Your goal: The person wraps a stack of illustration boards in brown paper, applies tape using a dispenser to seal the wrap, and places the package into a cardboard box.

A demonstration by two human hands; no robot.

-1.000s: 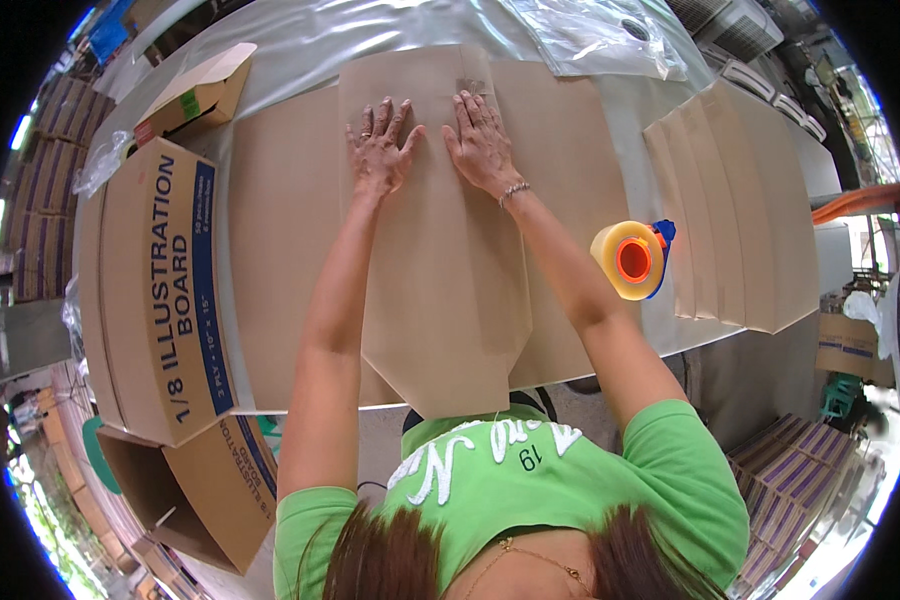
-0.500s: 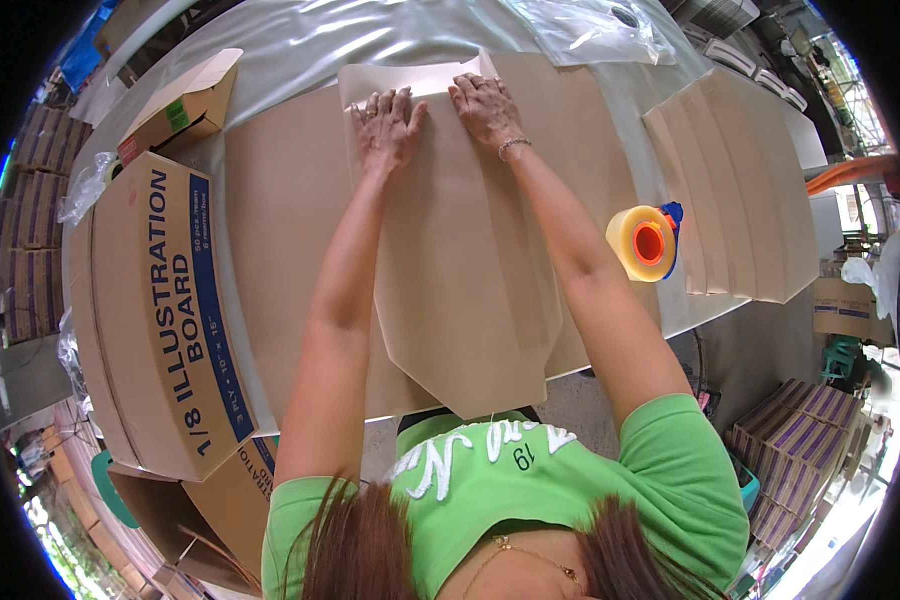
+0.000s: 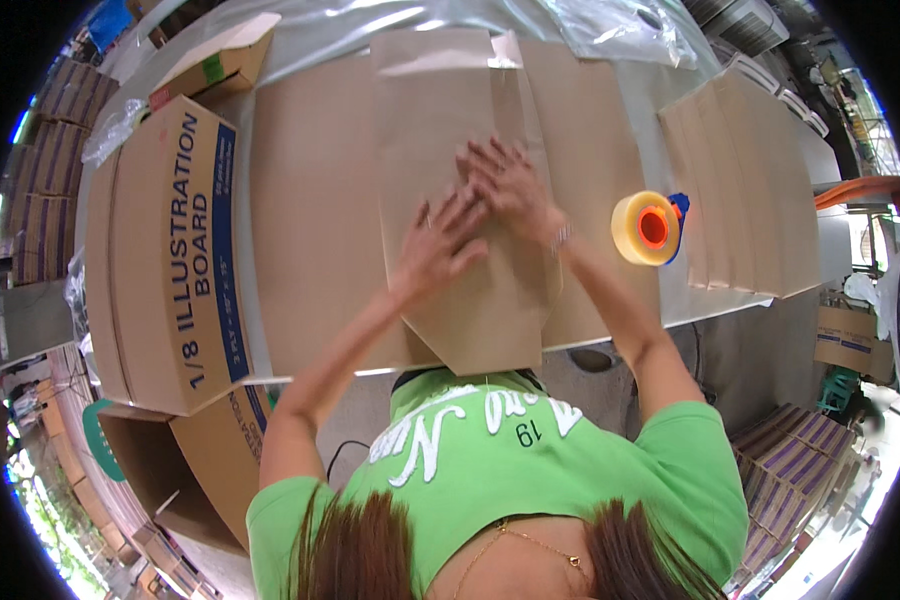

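Note:
A folded brown sheet (image 3: 440, 120), paper or thin card with slanted corners at its near end, lies lengthwise in front of me. Beneath it is a wider flat brown cardboard (image 3: 305, 200). My left hand (image 3: 442, 243) rests palm down on the folded sheet, fingers stretched out. Just beyond it to the right, my right hand (image 3: 513, 192) also lies flat near the sheet's lengthwise fold, fingers extended. The fingers of both hands come close together or overlap. Neither hand grips anything.
To the right stands a tape dispenser (image 3: 652, 230) with a clear roll, beside a stack of brown sheets (image 3: 745, 190). A large printed carton (image 3: 160, 260) and a small open box (image 3: 218, 62) are at left. Clear plastic (image 3: 625, 30) lies at the far side.
Both hands have moved from the far end of the folded sheet toward me, to its middle, and come together. The sheet's far end is now uncovered.

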